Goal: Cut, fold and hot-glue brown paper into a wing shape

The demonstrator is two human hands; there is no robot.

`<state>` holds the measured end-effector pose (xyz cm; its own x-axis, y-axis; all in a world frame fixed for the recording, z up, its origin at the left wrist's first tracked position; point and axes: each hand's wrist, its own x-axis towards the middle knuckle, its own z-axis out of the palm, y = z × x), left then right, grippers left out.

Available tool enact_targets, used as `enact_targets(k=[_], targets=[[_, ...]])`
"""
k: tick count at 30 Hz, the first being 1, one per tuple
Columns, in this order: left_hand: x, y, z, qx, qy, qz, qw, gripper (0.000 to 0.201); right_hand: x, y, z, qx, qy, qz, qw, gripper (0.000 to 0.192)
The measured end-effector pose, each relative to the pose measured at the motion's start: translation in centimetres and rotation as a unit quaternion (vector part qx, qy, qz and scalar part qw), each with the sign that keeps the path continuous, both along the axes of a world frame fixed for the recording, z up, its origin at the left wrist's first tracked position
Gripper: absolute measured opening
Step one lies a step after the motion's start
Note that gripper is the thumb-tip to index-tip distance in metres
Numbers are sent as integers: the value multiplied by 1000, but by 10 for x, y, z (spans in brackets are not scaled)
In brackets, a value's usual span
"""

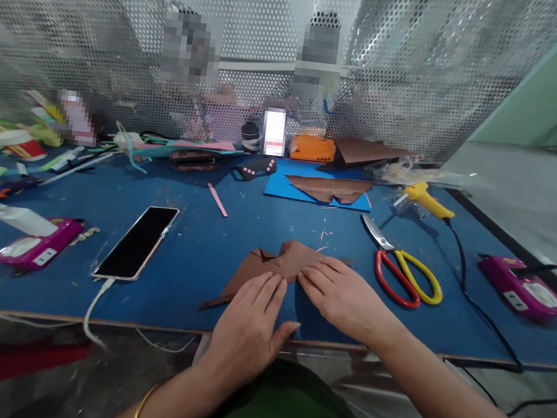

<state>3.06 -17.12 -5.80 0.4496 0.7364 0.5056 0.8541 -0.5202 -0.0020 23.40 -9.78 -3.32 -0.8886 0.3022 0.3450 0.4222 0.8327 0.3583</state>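
A folded brown paper piece point(272, 265) lies on the blue table point(193, 253) near its front edge. My left hand point(250, 320) presses flat on the paper's near left part, fingers together. My right hand point(343, 297) lies flat on the paper's right side, fingertips pointing left and almost meeting the left hand. Neither hand grips anything; both press the paper down.
Red-and-yellow scissors point(402, 270) lie right of the hands, a yellow glue gun point(428, 199) behind them. A phone point(138, 242) on a cable lies left. Pink power banks point(35, 245) point(526, 285) sit at both sides. More brown paper point(328, 188) rests on a blue sheet. Mesh screen point(278, 34) behind.
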Motion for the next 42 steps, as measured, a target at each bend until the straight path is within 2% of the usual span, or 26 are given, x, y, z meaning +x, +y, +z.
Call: enact_targets(k=[3, 7, 13, 16, 22, 28, 33, 37, 42], targets=[[-1, 3, 3, 2, 5, -4, 1000, 42, -8, 6, -3, -2, -2, 25, 1000, 26], [-3, 6, 7, 4, 7, -6, 1000, 35, -13, 8, -6, 2, 10, 32, 999, 27], [-9, 7, 12, -13, -52, 8, 999, 25, -14, -3, -3, -17, 22, 20, 999, 28], [-12, 6, 16, -24, -89, 9, 996, 20, -12, -11, -5, -37, 48, -10, 998, 25], [-14, 9, 17, -36, -123, -5, 992, 19, -11, -22, -13, -95, 145, -81, 982, 22], [-13, 13, 17, -33, -96, -9, 995, 21, -14, -26, -12, -152, 185, -104, 965, 22], [-9, 13, 18, -63, -71, -5, 995, 24, -15, -26, -11, -177, 205, -110, 956, 26], [-6, 11, 20, -75, -75, 6, 994, 26, -16, -23, -9, -221, 243, -120, 937, 27], [-6, 13, 19, -75, -126, 3, 989, 21, -16, -18, -9, -331, 284, -127, 891, 25]])
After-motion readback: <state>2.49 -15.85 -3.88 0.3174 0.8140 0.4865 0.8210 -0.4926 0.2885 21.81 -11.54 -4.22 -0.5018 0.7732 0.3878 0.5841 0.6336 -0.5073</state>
